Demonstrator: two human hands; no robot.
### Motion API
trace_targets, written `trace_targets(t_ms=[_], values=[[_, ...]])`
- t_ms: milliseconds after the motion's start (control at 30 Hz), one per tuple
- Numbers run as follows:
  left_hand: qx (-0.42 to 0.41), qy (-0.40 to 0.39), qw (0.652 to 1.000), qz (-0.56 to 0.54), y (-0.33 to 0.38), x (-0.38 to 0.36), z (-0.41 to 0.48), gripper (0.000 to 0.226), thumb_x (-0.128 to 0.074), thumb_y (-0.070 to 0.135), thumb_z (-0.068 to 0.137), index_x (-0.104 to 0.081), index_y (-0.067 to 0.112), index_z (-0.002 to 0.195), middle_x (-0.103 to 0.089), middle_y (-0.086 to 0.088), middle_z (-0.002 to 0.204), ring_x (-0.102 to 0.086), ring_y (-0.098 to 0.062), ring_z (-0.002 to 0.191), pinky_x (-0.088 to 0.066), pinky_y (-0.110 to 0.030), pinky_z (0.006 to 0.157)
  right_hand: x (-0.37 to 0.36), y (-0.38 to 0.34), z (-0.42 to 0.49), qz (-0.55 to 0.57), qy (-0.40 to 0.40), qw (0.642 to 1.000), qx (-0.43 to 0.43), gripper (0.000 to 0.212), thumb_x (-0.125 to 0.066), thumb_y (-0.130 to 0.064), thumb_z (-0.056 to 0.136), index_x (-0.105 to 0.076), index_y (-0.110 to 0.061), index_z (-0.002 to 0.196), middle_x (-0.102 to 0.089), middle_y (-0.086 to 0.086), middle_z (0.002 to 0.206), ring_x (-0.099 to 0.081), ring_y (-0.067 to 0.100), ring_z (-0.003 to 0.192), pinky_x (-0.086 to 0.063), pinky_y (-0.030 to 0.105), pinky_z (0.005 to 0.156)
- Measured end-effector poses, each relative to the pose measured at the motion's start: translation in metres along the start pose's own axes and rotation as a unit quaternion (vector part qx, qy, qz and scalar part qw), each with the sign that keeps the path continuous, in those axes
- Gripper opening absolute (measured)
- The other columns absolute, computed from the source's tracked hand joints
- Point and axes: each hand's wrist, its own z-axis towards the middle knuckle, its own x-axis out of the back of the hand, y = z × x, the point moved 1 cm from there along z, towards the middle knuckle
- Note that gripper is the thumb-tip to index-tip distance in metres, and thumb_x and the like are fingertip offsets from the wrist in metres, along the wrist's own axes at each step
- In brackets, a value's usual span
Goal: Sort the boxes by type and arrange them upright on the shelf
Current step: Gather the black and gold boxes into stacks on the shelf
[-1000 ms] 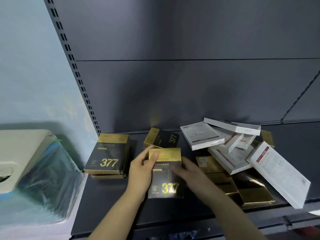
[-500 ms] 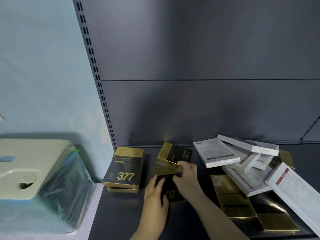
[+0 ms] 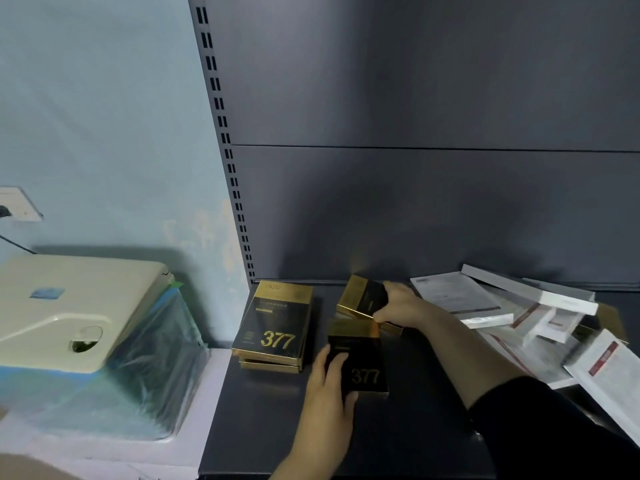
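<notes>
A: What's lying on the shelf [image 3: 270, 427], starting with the biggest things?

B: White boxes [image 3: 460, 299] are lying jumbled toward the right edge, some overlapping, one tilting off the front right corner. A stack of black-and-gold boxes [image 3: 273, 322] is lying flat by the back left corner, "377" facing up.

A: And the hands?

B: The left hand [image 3: 329, 386] is pressing flat on a 377 box [image 3: 360, 362] lying near the middle of the shelf, fingers spread over its left side rather than curled around it. The right hand [image 3: 401, 306] is reaching toward the back edge, fingers and thumb closing around a gold box [image 3: 360, 294], which is sitting tilted, its lower end overlapping the 377 box.
</notes>
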Motion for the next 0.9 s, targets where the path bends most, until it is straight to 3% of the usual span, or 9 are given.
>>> trace_targets(t_ms=[133,300,467,533,600,667,733,800,900], values=[[0.012,0.010,1.000,0.005,0.001,-0.005,0.000,0.058,-0.060,0.016,0.092,-0.035,0.029,0.143,-0.014,0.011,0.157,-0.019,-0.008,0.144,-0.013,-0.016,0.113,0.001,-0.003,0.003,-0.034,0.022,0.999,0.000,0.071,-0.074,-0.034,0.068,-0.045,-0.016,0.130,-0.043,0.007,0.128,-0.044,0.025,0.117,-0.048,0.040,0.092],[0.006,-0.002,1.000,0.017,-0.001,-0.007,-0.001,0.056,-0.056,0.018,0.095,-0.033,0.029,0.144,-0.015,0.012,0.158,-0.015,-0.007,0.142,-0.012,-0.015,0.112,0.010,-0.016,0.000,-0.128,0.171,0.977,0.001,0.069,-0.083,-0.036,0.066,-0.054,-0.010,0.122,-0.036,0.010,0.128,-0.036,0.029,0.118,-0.042,0.038,0.095],[0.013,-0.024,1.000,0.007,0.003,-0.008,0.003,0.052,-0.056,0.037,0.094,-0.038,0.031,0.143,-0.016,0.017,0.156,-0.015,-0.006,0.142,-0.017,-0.025,0.119,0.019,-0.029,-0.016,-0.083,0.230,0.968,0.050,0.035,-0.069,-0.031,0.084,-0.055,-0.010,0.108,-0.047,0.010,0.114,-0.047,0.027,0.108,-0.048,0.041,0.087],[0.029,-0.029,0.999,-0.033,0.005,-0.006,0.007,0.050,-0.056,0.042,0.093,-0.042,0.031,0.140,-0.021,0.018,0.154,-0.017,-0.005,0.141,-0.019,-0.032,0.120,0.021,-0.031,-0.028,-0.014,0.251,0.966,0.061,0.025,-0.062,-0.030,0.090,-0.048,-0.013,0.102,-0.053,0.006,0.101,-0.055,0.025,0.094,-0.048,0.039,0.076],[0.058,-0.020,0.991,-0.122,0.008,-0.002,0.010,0.041,-0.054,0.038,0.095,-0.045,0.034,0.134,-0.030,0.012,0.152,-0.020,-0.006,0.141,-0.019,-0.033,0.120,0.021,-0.030,-0.042,0.130,0.260,0.955,0.054,0.020,-0.058,-0.030,0.093,-0.045,-0.016,0.096,-0.055,0.001,0.088,-0.057,0.021,0.084,-0.047,0.037,0.070],[0.092,-0.007,0.972,-0.217,0.011,0.001,0.013,0.037,-0.050,0.041,0.096,-0.041,0.041,0.132,-0.035,0.011,0.144,-0.024,-0.004,0.138,-0.018,-0.029,0.118,0.016,-0.028,-0.055,0.328,0.228,0.916,0.034,0.020,-0.058,-0.032,0.092,-0.046,-0.018,0.087,-0.061,0.005,0.088,-0.061,0.023,0.085,-0.050,0.037,0.070],[0.092,0.003,0.957,-0.274,0.012,0.004,0.016,0.048,-0.046,0.059,0.091,-0.038,0.046,0.136,-0.040,0.021,0.141,-0.027,-0.001,0.136,-0.019,-0.029,0.117,0.004,-0.025,-0.066,0.483,0.151,0.863,-0.004,0.021,-0.058,-0.036,0.092,-0.053,-0.016,0.088,-0.066,0.014,0.100,-0.064,0.030,0.094,-0.054,0.046,0.083],[0.083,0.010,0.948,-0.306,0.011,0.003,0.020,0.058,-0.043,0.069,0.085,-0.033,0.054,0.139,-0.046,0.035,0.131,-0.030,0.000,0.136,-0.021,-0.034,0.118,-0.014,-0.021,-0.078,0.555,0.084,0.827,-0.024,0.023,-0.054,-0.034,0.095,-0.060,-0.012,0.096,-0.068,0.014,0.102,-0.065,0.030,0.095,-0.051,0.048,0.087],[0.087,0.015,0.959,-0.269,0.012,0.001,0.026,0.047,-0.046,0.042,0.097,-0.030,0.048,0.141,-0.044,0.027,0.132,-0.029,-0.004,0.134,-0.020,-0.031,0.116,-0.043,-0.014,-0.086,0.557,0.077,0.826,-0.032,0.024,-0.047,-0.029,0.099,-0.060,-0.012,0.110,-0.068,0.011,0.107,-0.065,0.026,0.098,-0.052,0.044,0.086]])
